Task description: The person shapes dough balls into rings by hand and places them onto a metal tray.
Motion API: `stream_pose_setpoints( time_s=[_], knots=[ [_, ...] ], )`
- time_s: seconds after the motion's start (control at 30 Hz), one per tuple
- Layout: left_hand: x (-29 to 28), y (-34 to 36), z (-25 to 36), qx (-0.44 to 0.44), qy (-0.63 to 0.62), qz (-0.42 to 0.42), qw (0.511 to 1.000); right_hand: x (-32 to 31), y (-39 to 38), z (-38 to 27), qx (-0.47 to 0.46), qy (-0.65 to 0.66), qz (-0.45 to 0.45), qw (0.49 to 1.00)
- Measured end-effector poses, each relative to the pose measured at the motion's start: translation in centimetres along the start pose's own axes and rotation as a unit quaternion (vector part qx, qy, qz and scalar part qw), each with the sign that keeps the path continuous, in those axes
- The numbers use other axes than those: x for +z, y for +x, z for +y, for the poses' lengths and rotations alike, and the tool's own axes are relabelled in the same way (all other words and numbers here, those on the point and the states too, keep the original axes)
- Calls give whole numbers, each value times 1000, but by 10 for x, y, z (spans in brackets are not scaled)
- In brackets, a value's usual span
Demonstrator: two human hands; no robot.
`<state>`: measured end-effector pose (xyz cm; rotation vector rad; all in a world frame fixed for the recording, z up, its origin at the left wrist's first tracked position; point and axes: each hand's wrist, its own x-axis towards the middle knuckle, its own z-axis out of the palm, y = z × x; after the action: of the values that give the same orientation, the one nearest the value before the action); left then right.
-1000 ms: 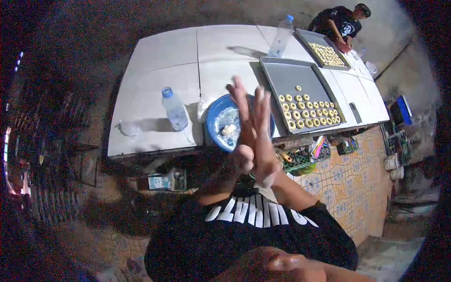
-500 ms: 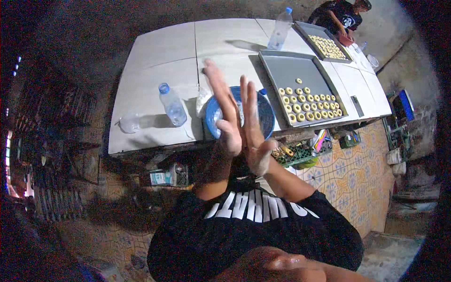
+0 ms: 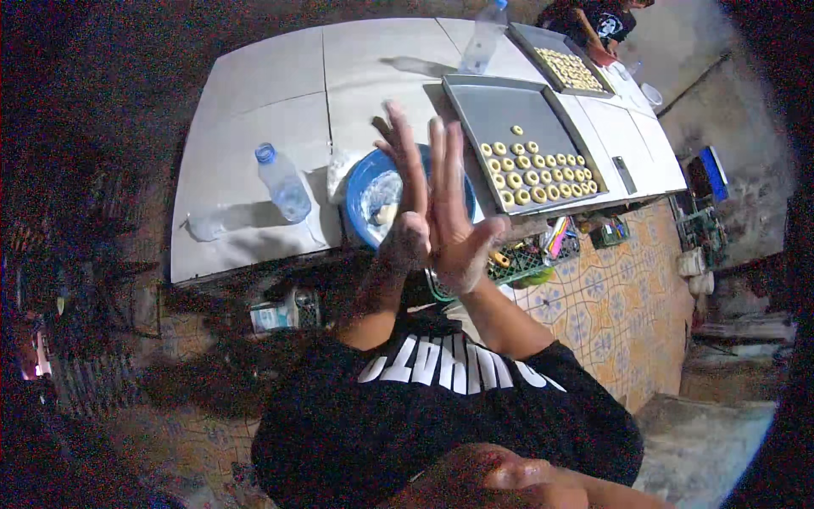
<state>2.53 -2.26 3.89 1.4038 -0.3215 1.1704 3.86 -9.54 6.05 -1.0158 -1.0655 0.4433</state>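
Your left hand [image 3: 407, 191] and right hand [image 3: 454, 208] are raised over the blue bowl [image 3: 359, 185], palms turned toward each other, fingers straight and extended; whether anything sits between the palms, you cannot tell from this view. Pale dough [image 3: 387, 214] lies in the bowl, visible just left of your left hand. Bowl at the near edge of the bench [image 3: 263, 76]; clear bottle [image 3: 287, 188] to its left. Right of the bowl: gray tray [image 3: 509, 106], dough rings [image 3: 532, 178] grouped toward its near end. Co-worker [image 3: 606, 27] beside a second filled tray [image 3: 530, 40], far right.
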Motion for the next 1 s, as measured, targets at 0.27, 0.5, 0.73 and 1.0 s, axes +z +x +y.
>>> stream_pose_setpoints(
  time_s=[0.27, 0.5, 0.73, 1.0],
  knots=[
    [21, 1, 13, 27, -82, -30, 996, -48, 25, 49, -177, -265, 18, 948],
    [6, 12, 23, -49, 139, 47, 988, -19, -1, 9, -23, 5, -20, 1000],
    [7, -6, 16, 33, 154, -75, 985, -37, 42, -5, -124, -104, -2, 987],
    [-14, 15, 16, 13, -76, 162, 984, -18, -11, 59, -13, -225, -58, 973]
  ],
)
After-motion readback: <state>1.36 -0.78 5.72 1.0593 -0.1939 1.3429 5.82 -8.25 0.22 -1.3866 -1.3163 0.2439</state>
